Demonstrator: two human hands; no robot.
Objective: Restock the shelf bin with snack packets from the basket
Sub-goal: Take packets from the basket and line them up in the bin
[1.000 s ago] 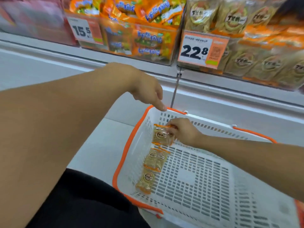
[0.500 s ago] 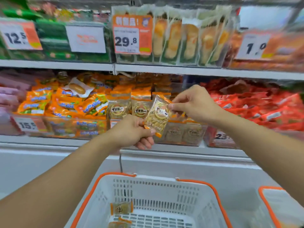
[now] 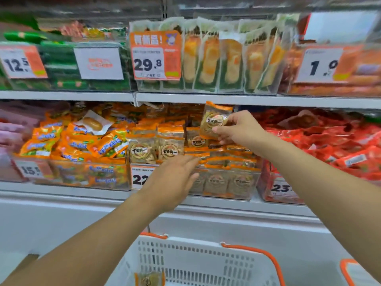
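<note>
A snack packet (image 3: 215, 120), orange-trimmed with a round label, is held upright at centre frame, its long axis near vertical and tipped slightly right. The right hand (image 3: 239, 129) pinches its lower right edge between thumb and curled fingers. The packet hangs just above and behind the shelf bin (image 3: 224, 182), a clear-fronted box on the lower shelf (image 3: 86, 193) that already carries rows of matching packets. The bin therefore lies directly below and slightly towards the viewer from the held packet; judged from this, a short downward move would seat it, and the right hand is the nearer one.

The left hand (image 3: 175, 178) reaches in from lower left with fingers extended and flat, holding nothing, its fingertips at the front edge of the bin's stacked packets, seemingly to steady or part them.

At bottom centre, the white basket (image 3: 206, 263) with orange rim holds at least one further packet (image 3: 149, 279), so restocking is judged unfinished.
</note>
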